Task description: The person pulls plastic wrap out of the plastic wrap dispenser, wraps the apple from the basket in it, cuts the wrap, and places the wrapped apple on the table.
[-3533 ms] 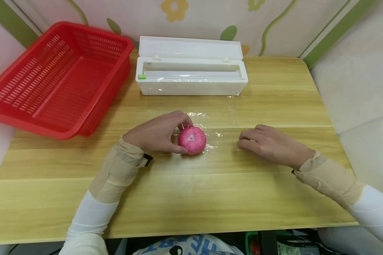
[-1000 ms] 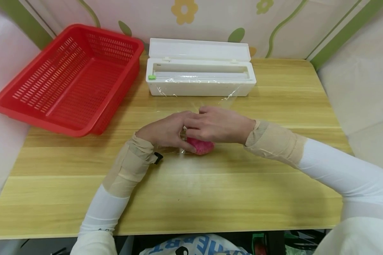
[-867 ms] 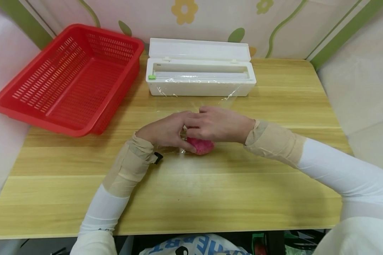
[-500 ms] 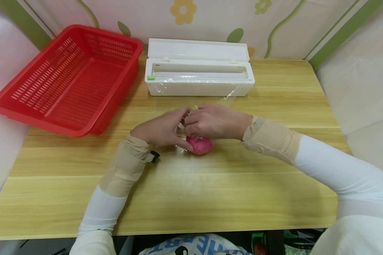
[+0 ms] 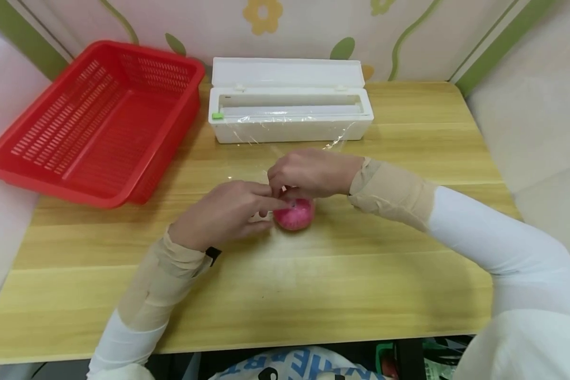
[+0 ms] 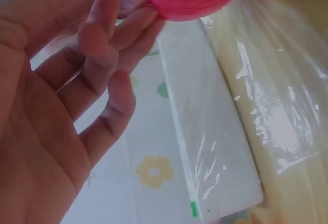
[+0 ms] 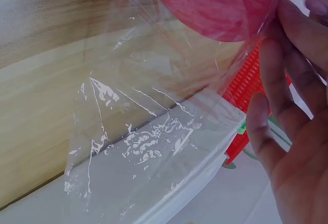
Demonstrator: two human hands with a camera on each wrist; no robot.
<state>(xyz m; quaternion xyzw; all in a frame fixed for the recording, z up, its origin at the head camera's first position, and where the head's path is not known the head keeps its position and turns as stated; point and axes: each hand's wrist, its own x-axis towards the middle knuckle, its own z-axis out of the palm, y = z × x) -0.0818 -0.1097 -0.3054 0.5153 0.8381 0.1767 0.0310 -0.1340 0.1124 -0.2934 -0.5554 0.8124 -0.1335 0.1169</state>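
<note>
A round, pink-red, streaked fruit or vegetable (image 5: 294, 216) sits mid-table with clear cling film (image 7: 154, 137) around it; the film runs back to the dispenser (image 5: 290, 129). My right hand (image 5: 311, 171) is above its far side, thumb and forefinger pinching film at the upper left. From the left my left hand (image 5: 223, 214) reaches in, forefinger stretched over the top, other fingers loosely bent and thumb beside it. In the left wrist view the left fingertips (image 6: 154, 19) meet the round thing's edge. The right fingertips are partly hidden in the head view.
The long white dispenser stands at the back with its lid raised and a green slider on its left. A red perforated basket (image 5: 109, 132) occupies the back left. A patterned sheet (image 5: 304, 26) hangs behind the wooden table (image 5: 361, 295).
My left hand has let go of the round thing's side and drawn back left, its forefinger now extended over the top. My right hand has shifted slightly left and away, uncovering more of the thing.
</note>
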